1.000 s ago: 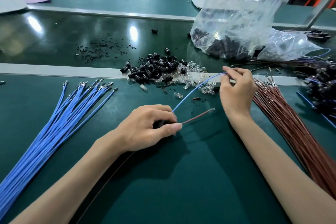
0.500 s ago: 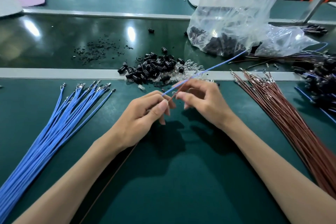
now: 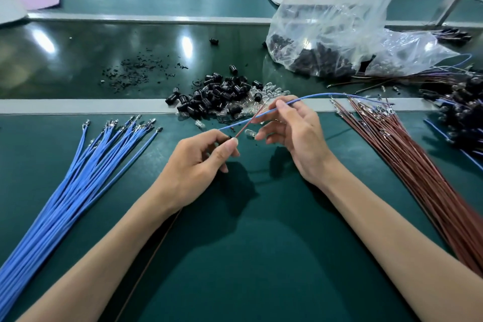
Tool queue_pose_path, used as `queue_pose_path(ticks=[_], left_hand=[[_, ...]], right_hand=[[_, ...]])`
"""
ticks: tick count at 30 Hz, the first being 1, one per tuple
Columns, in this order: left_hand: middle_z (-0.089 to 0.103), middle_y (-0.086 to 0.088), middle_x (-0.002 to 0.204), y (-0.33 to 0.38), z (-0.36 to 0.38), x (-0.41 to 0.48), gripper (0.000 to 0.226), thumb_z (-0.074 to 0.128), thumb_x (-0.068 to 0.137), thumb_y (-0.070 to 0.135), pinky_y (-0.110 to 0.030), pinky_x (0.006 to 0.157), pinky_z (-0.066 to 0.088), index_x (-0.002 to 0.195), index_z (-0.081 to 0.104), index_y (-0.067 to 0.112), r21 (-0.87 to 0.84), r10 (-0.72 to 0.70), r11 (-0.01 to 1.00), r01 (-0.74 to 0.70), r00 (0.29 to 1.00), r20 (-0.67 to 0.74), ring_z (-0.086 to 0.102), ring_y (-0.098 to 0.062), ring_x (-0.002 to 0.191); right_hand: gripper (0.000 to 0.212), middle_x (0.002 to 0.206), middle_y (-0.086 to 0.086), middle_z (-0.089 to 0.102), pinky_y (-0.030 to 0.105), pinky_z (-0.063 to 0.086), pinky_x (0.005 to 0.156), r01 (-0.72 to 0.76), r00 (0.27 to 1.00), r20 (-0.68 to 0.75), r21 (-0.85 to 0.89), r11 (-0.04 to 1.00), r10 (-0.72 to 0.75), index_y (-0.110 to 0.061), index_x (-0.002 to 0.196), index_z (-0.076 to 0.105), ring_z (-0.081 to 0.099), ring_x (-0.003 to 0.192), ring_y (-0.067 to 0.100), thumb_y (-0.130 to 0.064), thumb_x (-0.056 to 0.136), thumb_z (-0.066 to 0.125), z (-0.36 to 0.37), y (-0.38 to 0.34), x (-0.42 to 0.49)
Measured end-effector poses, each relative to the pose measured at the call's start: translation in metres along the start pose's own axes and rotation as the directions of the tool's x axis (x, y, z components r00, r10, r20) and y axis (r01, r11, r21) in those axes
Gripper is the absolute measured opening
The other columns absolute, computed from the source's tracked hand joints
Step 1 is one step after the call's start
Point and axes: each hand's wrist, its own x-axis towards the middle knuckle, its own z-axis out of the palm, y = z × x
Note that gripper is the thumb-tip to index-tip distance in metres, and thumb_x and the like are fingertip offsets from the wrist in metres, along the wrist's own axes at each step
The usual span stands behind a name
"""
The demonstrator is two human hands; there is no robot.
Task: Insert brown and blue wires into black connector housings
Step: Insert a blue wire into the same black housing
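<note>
On the near side of the pile of black housings (image 3: 217, 98), the left hand (image 3: 198, 165) has its grip pinched on one small black housing (image 3: 230, 137) (only a tiny bit of it peeps out); the right hand (image 3: 295, 136), just in front of the pile's right edge, has its grip pinched on the blue wire (image 3: 313, 95). That wire runs from the housing, through the right fingers, and bends away to the right of the pile; the brown wire (image 3: 248, 123) comes out of the same housing and crosses the blue one, pointing at the pile.

I think the wires are being seated now; to do it well, hold the housing steady, keep each wire straight with its own hole, push gently, then give a tiny tug to check.

Counting: two hands, one housing held, one blue wire, one brown wire. On the desk (image 3: 248, 256), left of the pile, lies one blue bundle (image 3: 78, 178); right of the pile lies one brown bundle (image 3: 418, 165); both have too many wires to count, and so does the pile. Beyond the pile, to the right, slumps one plastic bag (image 3: 339, 21).
</note>
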Motion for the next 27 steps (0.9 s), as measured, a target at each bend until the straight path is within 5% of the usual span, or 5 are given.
queue_pose_path(ticks=[4,8,13,16,27], left_hand=[[0.06,0.02,0.058,0.001,0.002,-0.002,0.037,0.049,0.083,0.041,-0.007,0.053,0.034,0.083,0.068,0.009,0.053,0.008,0.999,-0.01,0.999,0.046,0.054,0.002,0.053],[0.061,0.02,0.058,0.0,0.001,-0.001,0.039,0.049,0.083,0.041,-0.007,0.053,0.035,0.084,0.067,0.007,0.019,-0.009,1.0,0.01,0.999,-0.033,0.053,0.002,0.05],[0.064,0.0,0.063,-0.006,-0.001,0.002,0.022,0.056,0.089,0.035,-0.027,0.061,0.046,0.085,0.067,0.017,0.045,-0.081,0.995,0.088,0.986,-0.146,0.057,-0.007,0.054],[0.07,0.002,0.076,-0.009,-0.001,0.003,0.007,0.059,0.092,0.021,-0.02,0.061,0.048,0.09,0.066,0.021,0.04,-0.082,0.995,0.089,0.985,-0.151,0.057,-0.007,0.054],[0.069,0.004,0.072,-0.009,-0.001,0.001,0.01,0.061,0.09,0.018,-0.011,0.058,0.044,0.096,0.068,0.013,0.061,-0.04,0.997,0.047,0.993,-0.112,0.056,-0.004,0.052]], right_hand=[[0.014,0.081,0.002,0.072,0.018,0.049,0.055,0.031,0.998,0.06,-0.106,0.994,-0.025,-0.017,0.086,0.052,0.066,0.058,0.014,-0.01,0.098,0.049,0.0,0.002,-0.003],[0.017,0.075,0.004,0.072,0.02,0.048,0.051,0.015,0.998,-0.059,0.076,0.997,-0.01,-0.017,0.086,0.044,0.065,0.055,0.018,-0.011,0.1,0.04,-0.004,0.002,0.001],[0.016,0.072,0.005,0.071,0.021,0.048,0.052,0.044,0.995,-0.091,0.12,0.992,-0.033,-0.017,0.088,0.043,0.064,0.053,0.018,-0.01,0.101,0.038,-0.006,0.003,0.003],[0.017,0.067,0.003,0.069,0.022,0.049,0.053,0.048,0.995,-0.094,0.119,0.992,-0.037,-0.017,0.086,0.044,0.062,0.052,0.017,-0.01,0.1,0.038,-0.006,0.002,0.002],[0.016,0.065,-0.003,0.066,0.025,0.051,0.057,0.07,0.997,-0.02,-0.108,0.992,-0.073,-0.014,0.085,0.049,0.061,0.052,0.015,-0.007,0.099,0.044,0.0,0.004,-0.002]])
